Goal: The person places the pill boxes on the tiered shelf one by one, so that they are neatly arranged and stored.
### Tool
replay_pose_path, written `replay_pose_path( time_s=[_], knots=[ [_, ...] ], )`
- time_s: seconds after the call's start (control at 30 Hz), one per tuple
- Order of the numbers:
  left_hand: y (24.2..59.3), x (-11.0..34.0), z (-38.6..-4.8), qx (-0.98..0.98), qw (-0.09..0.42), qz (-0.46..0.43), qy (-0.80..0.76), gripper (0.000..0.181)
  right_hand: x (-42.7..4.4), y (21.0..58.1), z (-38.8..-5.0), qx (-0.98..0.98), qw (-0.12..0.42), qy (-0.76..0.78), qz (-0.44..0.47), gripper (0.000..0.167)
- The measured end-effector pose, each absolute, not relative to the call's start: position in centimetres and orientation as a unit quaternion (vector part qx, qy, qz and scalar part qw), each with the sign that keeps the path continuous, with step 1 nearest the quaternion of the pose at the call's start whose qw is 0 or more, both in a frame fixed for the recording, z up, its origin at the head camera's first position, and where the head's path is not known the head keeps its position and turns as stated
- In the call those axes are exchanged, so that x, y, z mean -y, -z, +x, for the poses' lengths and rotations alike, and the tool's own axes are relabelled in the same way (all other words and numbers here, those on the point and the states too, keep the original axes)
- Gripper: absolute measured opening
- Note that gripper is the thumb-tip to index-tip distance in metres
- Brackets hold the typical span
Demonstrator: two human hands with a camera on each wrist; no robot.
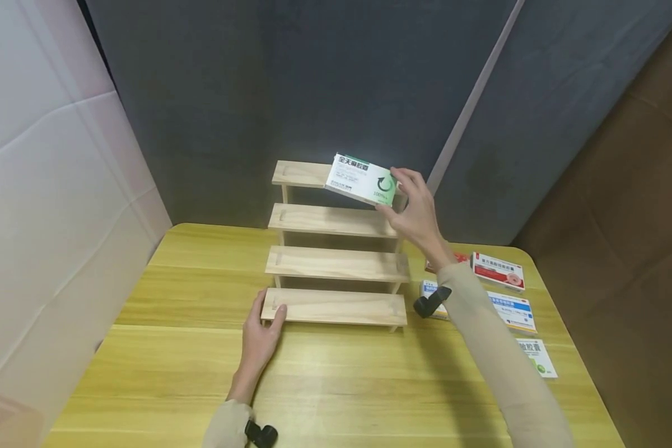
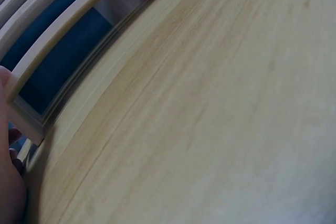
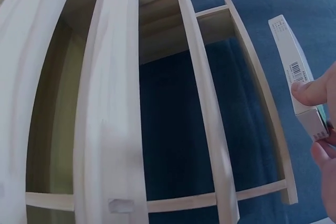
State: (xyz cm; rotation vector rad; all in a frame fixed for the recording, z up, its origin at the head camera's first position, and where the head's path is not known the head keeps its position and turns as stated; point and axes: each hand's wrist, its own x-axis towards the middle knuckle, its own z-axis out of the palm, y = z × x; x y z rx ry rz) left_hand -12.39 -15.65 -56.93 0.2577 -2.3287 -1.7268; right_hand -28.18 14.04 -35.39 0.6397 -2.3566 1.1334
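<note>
A white and green box [image 1: 361,180] is pinched at its right end by the right hand [image 1: 417,211], in front of the top tier of a four-tier wooden rack [image 1: 336,307]. In the right wrist view the box [image 3: 292,61] is beside the rack's top board [image 3: 262,87], a gap between them, with the thumb of the right hand [image 3: 320,103] on its barcode side. The left hand [image 1: 261,333] grips the left end of the lowest tier, thumb on top. The left wrist view shows part of the left hand [image 2: 10,182] at the rack's end [image 2: 29,119].
Several medicine boxes lie on the wooden table [image 1: 190,373] right of the rack, among them a red and white box [image 1: 498,271], a blue and white box [image 1: 512,313] and a green and white box [image 1: 539,359], partly behind the right sleeve. A dark cloth [image 1: 313,81] hangs behind.
</note>
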Motion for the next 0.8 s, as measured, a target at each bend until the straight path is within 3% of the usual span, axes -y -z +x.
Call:
replay_pose_path(
  time_s=[0.8],
  knots=[
    [56.7, 15.5, -12.2, 0.787, 0.111, 0.082, 0.601, 0.066, -11.1, 33.6, -29.8, 0.88, 0.146, -0.382, 0.244, 0.07]
  ],
)
